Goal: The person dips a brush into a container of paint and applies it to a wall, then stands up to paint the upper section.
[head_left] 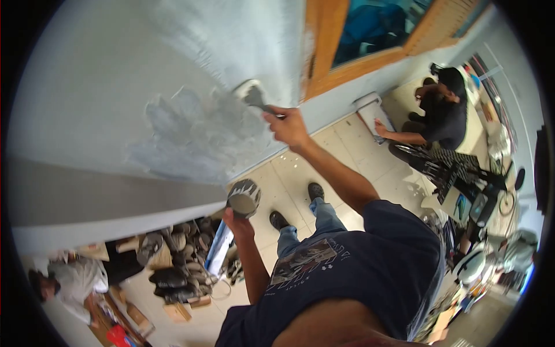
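Note:
My right hand (287, 128) is closed around the dark handle of a wide paintbrush (251, 94). The pale bristles press against the wall (75, 104), beside a patch of wet-looking grey paint (196, 130) with uneven edges. Lower down, my left hand (239, 225) grips a paint cup (244, 199), its outside streaked with white and grey. Greyish paint shows inside the cup, which I hold near the wall's lower edge. Some fingers of the left hand are hidden behind the cup.
A wooden window frame (326, 81) borders the wall on the right. One person (451, 110) sits low at the right, beside a white box-like object (373, 113). At lower left, another person (78, 280) is near piled shoes (182, 254). Clutter lines the right side.

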The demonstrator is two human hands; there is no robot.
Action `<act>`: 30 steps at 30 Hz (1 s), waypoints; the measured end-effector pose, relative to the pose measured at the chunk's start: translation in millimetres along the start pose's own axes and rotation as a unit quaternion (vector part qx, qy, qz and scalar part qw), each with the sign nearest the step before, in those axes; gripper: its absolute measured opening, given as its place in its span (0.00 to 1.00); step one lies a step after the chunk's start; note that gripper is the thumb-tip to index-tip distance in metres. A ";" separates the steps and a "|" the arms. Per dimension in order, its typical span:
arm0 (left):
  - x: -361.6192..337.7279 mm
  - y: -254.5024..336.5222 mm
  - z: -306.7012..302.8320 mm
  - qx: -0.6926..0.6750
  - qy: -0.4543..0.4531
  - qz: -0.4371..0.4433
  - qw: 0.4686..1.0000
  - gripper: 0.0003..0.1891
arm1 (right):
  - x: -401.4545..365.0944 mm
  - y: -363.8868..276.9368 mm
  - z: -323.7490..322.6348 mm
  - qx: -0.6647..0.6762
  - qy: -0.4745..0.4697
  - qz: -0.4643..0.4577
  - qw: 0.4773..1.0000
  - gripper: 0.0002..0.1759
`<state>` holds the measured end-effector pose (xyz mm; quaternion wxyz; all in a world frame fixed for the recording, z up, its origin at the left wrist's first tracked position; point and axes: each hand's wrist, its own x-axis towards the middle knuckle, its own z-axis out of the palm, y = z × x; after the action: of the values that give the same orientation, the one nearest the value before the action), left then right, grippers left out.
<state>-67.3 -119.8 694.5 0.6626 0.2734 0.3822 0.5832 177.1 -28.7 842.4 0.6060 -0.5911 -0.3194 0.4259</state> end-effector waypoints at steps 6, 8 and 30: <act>-17.3 37.1 43.7 -0.043 -0.027 -0.055 0.997 0.32 | -34.0 -95.5 37.4 0.026 -0.035 -0.288 0.957 0.17; -25.6 44.4 53.1 0.000 -0.033 -0.075 0.997 0.32 | -53.7 -119.7 46.0 0.044 -0.043 -0.290 0.955 0.17; -21.4 57.6 32.0 0.051 -0.096 -0.074 0.991 0.33 | -46.7 19.7 22.7 0.107 -0.085 0.008 0.991 0.27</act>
<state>-73.9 -128.4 763.0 0.7226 0.3328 0.3655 0.4833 133.9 -61.6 830.5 0.6326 -0.4870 -0.3178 0.5115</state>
